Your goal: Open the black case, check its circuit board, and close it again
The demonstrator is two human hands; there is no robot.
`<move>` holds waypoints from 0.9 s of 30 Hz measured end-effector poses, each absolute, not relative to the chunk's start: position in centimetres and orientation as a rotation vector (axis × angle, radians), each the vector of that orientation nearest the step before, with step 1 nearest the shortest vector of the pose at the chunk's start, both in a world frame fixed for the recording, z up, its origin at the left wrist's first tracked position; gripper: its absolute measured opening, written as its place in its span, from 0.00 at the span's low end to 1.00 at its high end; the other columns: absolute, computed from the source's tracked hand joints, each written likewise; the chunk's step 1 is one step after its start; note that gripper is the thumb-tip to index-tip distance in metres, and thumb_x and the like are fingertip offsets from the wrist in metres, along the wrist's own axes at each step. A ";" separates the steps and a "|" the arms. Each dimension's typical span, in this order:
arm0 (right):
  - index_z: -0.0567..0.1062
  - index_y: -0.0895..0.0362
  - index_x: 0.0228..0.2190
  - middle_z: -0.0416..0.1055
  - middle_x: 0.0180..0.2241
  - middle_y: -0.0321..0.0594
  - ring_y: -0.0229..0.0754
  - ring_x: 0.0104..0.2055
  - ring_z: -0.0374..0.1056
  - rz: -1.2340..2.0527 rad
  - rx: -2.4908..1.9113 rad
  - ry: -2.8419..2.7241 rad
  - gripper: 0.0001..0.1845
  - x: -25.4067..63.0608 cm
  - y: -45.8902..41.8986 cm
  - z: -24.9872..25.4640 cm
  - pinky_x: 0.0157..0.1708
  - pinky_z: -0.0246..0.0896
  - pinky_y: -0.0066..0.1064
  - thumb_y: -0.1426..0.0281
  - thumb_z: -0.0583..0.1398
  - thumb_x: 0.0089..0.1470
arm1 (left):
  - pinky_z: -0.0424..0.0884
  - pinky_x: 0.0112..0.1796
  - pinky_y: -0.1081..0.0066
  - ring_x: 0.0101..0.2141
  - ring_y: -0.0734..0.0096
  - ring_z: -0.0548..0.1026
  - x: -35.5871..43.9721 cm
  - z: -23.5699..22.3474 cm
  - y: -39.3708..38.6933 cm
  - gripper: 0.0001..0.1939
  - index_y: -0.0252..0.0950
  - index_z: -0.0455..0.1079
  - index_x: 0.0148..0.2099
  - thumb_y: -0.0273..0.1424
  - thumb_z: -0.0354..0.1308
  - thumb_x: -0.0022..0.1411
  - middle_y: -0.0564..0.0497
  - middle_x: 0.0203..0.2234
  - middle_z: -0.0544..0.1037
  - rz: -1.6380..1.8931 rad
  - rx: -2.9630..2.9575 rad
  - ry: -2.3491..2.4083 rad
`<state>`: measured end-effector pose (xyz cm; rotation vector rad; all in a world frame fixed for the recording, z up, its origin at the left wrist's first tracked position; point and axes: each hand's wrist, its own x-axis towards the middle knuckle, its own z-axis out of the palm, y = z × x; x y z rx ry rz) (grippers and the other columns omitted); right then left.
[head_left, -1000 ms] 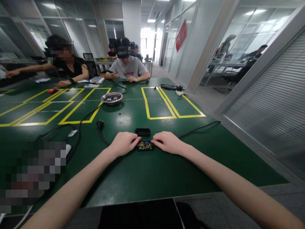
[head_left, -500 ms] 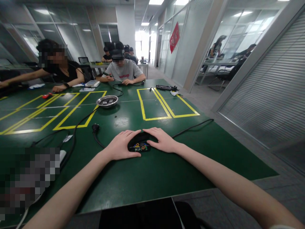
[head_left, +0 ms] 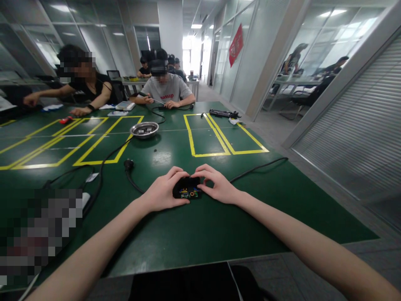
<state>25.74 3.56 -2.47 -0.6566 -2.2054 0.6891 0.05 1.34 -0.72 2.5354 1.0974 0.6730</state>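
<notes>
Between my hands, near the middle of the green table (head_left: 219, 234), is an opened black power adapter case with a circuit board (head_left: 189, 194) exposed inside. Small coils, one orange, show on the board. My left hand (head_left: 164, 190) wraps the case's left end, thumb along the near edge and fingers over the far side. My right hand (head_left: 216, 184) pinches the right end and upper black shell (head_left: 189, 181); the fingertips are partly hidden there. A black cord with a plug (head_left: 128, 164) lies left of the case, and another black cord (head_left: 260, 168) runs off to the right.
Beyond the case stands a metal bowl (head_left: 144, 130) with metal parts in it. Yellow tape outlines (head_left: 209, 155) mark the table. A black folded tripod-like object (head_left: 224, 113) lies far right. Two people work across the table, one with a screwdriver (head_left: 156, 99). A blurred-out patch (head_left: 40, 234) covers the near left.
My right hand's fingers have curled closer, pinching the case's upper right, and the upper shell now appears more raised. My left hand keeps its hold. The whole view has shifted slightly.
</notes>
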 end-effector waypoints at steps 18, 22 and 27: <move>0.76 0.55 0.39 0.73 0.44 0.44 0.42 0.42 0.73 0.656 -0.562 -2.328 0.05 25.9 3.1 -1.6 0.43 0.74 0.34 0.68 0.60 0.66 | 0.75 0.43 0.65 0.41 0.60 0.80 0.2 -0.3 1.2 0.21 0.40 0.72 0.51 0.37 0.71 0.57 0.49 0.42 0.81 0.566 2.523 1.109; 0.76 0.56 0.39 0.73 0.44 0.45 0.43 0.43 0.73 0.544 -0.539 -2.355 0.03 25.9 3.1 -1.9 0.43 0.73 0.35 0.69 0.64 0.62 | 0.73 0.41 0.67 0.38 0.63 0.78 0.3 -0.2 1.1 0.20 0.40 0.72 0.50 0.38 0.71 0.57 0.51 0.40 0.80 0.555 2.549 1.097; 0.76 0.54 0.41 0.74 0.46 0.45 0.44 0.46 0.74 0.521 -0.518 -2.369 0.05 25.9 3.2 -1.9 0.45 0.72 0.35 0.70 0.64 0.61 | 0.73 0.41 0.67 0.37 0.63 0.78 0.2 -0.3 1.1 0.19 0.40 0.72 0.50 0.38 0.70 0.59 0.51 0.40 0.80 0.589 2.568 1.058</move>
